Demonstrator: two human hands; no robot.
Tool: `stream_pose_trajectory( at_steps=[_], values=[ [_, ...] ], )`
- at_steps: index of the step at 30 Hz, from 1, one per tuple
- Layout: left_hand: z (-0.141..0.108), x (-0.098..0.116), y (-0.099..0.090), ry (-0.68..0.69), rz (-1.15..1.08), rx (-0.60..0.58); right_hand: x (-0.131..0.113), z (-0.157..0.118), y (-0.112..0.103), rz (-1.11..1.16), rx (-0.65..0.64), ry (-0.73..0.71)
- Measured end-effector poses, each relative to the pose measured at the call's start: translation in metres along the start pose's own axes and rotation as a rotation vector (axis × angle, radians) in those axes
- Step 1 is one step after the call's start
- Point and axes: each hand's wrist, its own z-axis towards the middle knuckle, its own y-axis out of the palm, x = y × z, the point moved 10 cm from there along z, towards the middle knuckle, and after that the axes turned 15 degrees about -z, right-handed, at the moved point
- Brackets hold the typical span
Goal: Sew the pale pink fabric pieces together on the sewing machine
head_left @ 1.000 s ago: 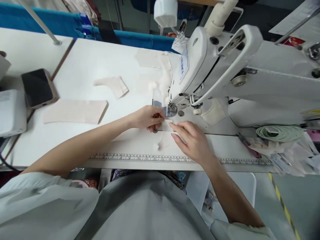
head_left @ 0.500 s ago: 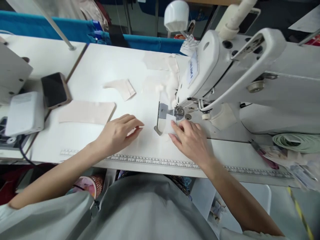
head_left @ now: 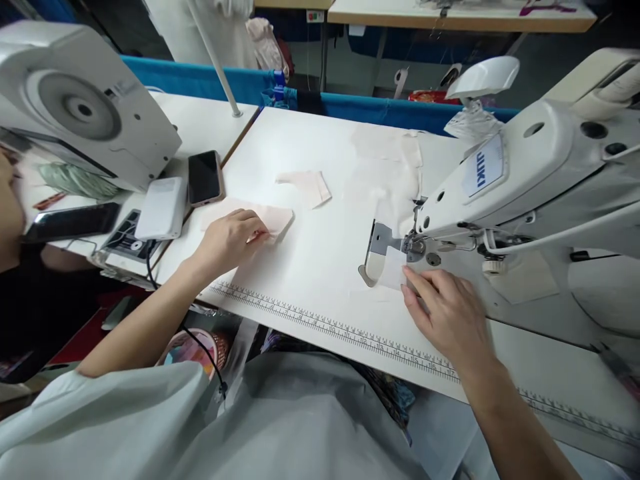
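My left hand (head_left: 233, 241) is over a long pale pink fabric piece (head_left: 273, 217), thumb and fingertips closed at its near edge. My right hand (head_left: 450, 317) rests by the sewing machine (head_left: 485, 163), thumb and forefinger pressed together at the edge of a small white fabric piece (head_left: 391, 267). That piece lies just in front of the presser foot (head_left: 414, 245), partly over a grey metal guide (head_left: 383, 238). A smaller pale fabric piece (head_left: 313, 189) with a folded end lies farther back.
More pale fabric (head_left: 385, 150) lies left of the machine head. At the left are a phone (head_left: 204, 177), a white box (head_left: 161, 208) and a second machine (head_left: 85, 107). A ruler strip (head_left: 330, 325) follows the front edge. Part of another person shows at the far left.
The view has swung left. My left hand has moved left onto the long fabric piece and closed at its edge. My right hand stays at the white piece by the presser foot.
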Motion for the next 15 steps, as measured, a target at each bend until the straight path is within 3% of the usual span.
stream_pose_trajectory(
  at_steps=[6, 8, 11, 13, 15],
  values=[
    [0.005, -0.013, -0.01, -0.12, -0.176, 0.003, 0.001, 0.001, -0.002, 0.015, 0.023, 0.003],
    [0.002, -0.007, -0.005, -0.178, -0.294, -0.011, 0.002, 0.001, -0.002, 0.014, 0.02, 0.013],
    [-0.01, 0.03, 0.014, -0.102, -0.439, -0.018, 0.003, 0.0, -0.002, 0.011, 0.015, 0.024],
    [-0.022, 0.066, 0.025, 0.076, -0.459, 0.011, 0.004, -0.001, -0.002, 0.019, 0.005, 0.029],
    [-0.034, 0.096, 0.04, 0.237, -0.462, -0.039, 0.004, -0.002, -0.001, 0.035, -0.009, 0.032]
  ],
)
